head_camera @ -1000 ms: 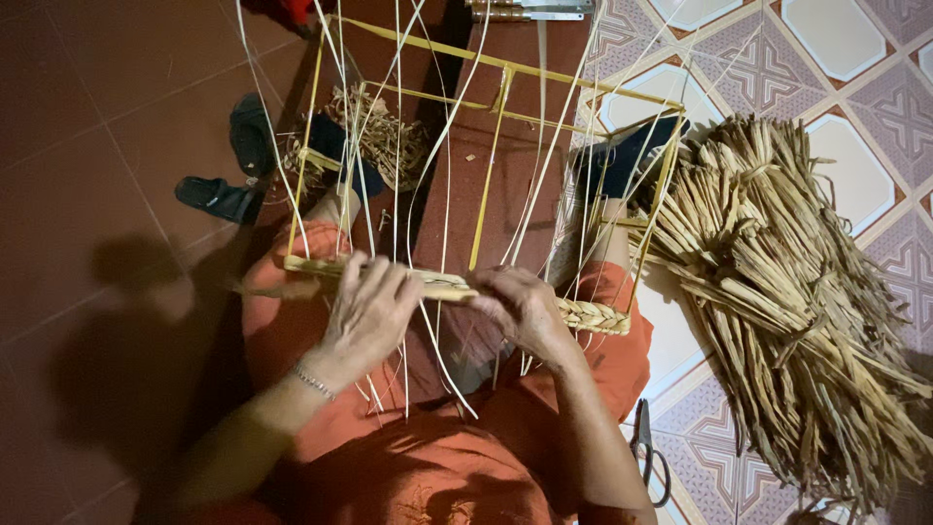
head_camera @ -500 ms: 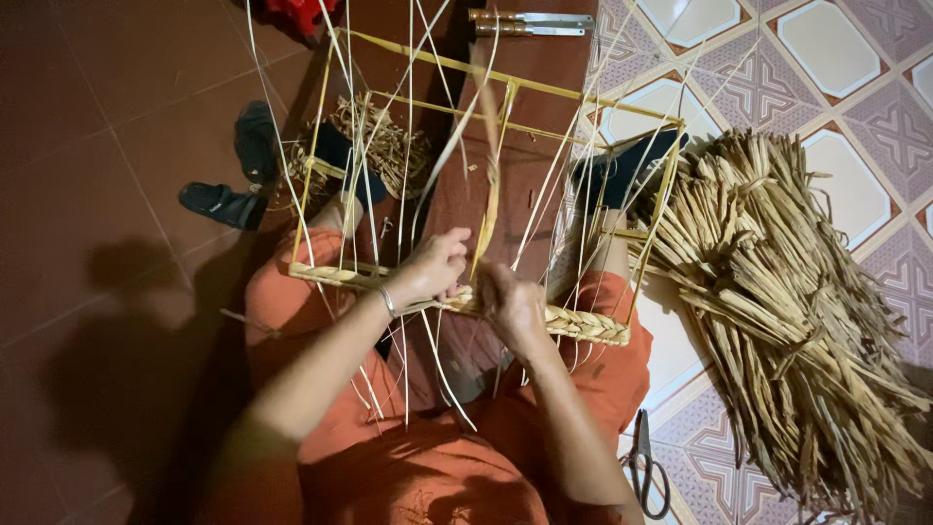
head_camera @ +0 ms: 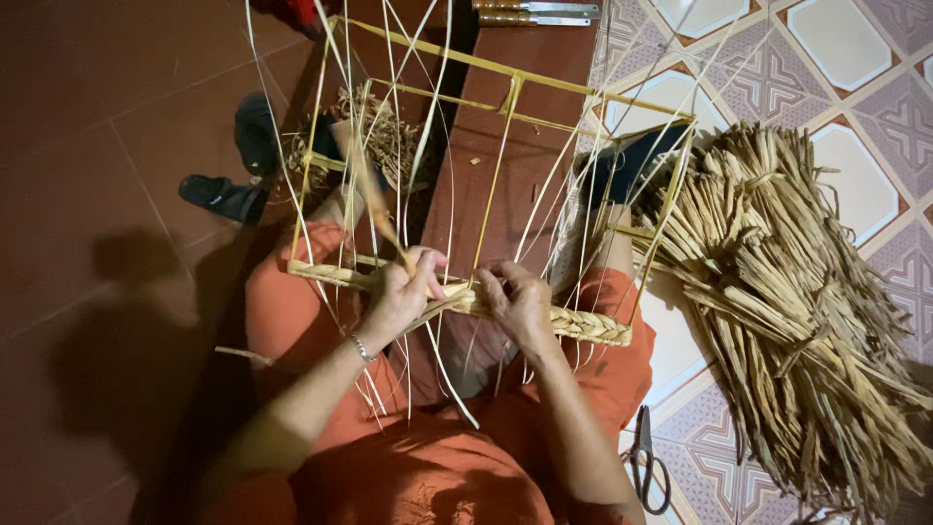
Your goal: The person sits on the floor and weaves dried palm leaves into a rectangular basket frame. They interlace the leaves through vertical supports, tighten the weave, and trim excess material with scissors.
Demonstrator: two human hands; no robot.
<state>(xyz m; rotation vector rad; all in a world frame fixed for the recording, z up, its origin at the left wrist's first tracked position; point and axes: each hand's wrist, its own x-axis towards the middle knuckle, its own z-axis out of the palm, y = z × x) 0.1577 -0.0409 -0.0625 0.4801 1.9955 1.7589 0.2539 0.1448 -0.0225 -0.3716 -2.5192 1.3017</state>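
A yellow wire frame (head_camera: pixel 505 117) rests across my lap, with thin pale strands running up through it. Along its near bar runs a braided band of dried straw (head_camera: pixel 573 323). My left hand (head_camera: pixel 400 292) grips a flat straw strip (head_camera: pixel 374 209) that rises up and away from the braid. My right hand (head_camera: pixel 520 303) pinches the braid on the near bar just right of a yellow upright. The two hands are close together, a finger's width apart.
A large heap of dried straw (head_camera: pixel 807 321) lies on the patterned tiles at right. Black scissors (head_camera: pixel 646 467) lie by my right knee. Dark sandals (head_camera: pixel 228 194) and a tangle of straw scraps (head_camera: pixel 374 131) sit at the left. Two knives (head_camera: pixel 535 12) lie at the top.
My left hand shifted right along the near bar toward the right hand, and now pulls a straw strip upward. The right hand stayed on the braid.
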